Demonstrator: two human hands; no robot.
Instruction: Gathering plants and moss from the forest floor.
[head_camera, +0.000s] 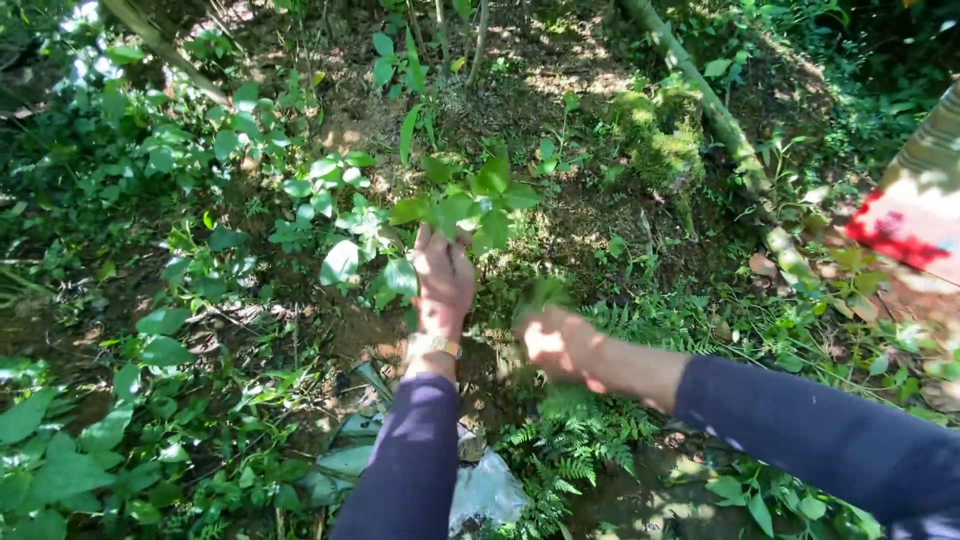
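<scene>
Gripping the stem of a small green broad-leaved plant (470, 200), the fingers of our left hand (442, 280) are closed around it just below its leaves, so the leafy top stands above the knuckles. We think the hold is low on the stem because there the plant is firm enough to be held steady. Our right hand (556, 343) is beside it, a little lower and to the right, curled into a loose fist around a small bunch of green leaves (545, 295) that shows above the fingers. This hand is blurred, so we cannot tell how tightly it is closed.

On the left wrist we wear a thin gold-coloured bracelet (432, 345), and both arms are in dark blue long sleeves (415, 450). Below the hands we see green ferns (575, 450) and a crumpled piece of clear plastic (485, 490) lying on the brown bare soil (350, 125). Further out, a mossy fallen branch (720, 115) crosses the ground at upper right, and a red and pale cloth (905, 225) is at the right edge.
</scene>
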